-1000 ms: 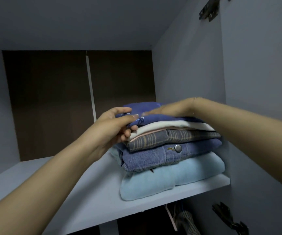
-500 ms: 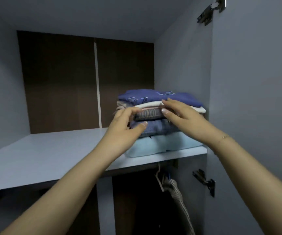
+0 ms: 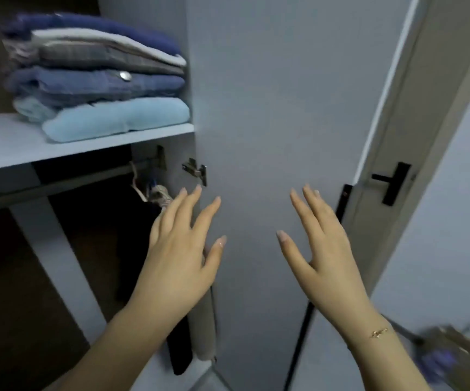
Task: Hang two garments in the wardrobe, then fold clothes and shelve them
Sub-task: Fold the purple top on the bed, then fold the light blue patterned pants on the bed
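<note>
A stack of folded clothes sits on the grey wardrobe shelf at the upper left: navy on top, then white, plaid, denim with a metal button, and light blue at the bottom. Below the shelf, hung garments dangle from the rail, dark and beige. My left hand and my right hand are raised in front of the open wardrobe door, fingers spread, holding nothing, well below and right of the stack.
A door hinge sits on the wardrobe side panel. To the right is a room door with a black handle. A blurred purple object lies at the lower right. A grey upright divider stands inside the wardrobe.
Both hands have let go of the stack and drawn back and down, fingers now spread. The view has swung right and down, putting the stack at the upper left.
</note>
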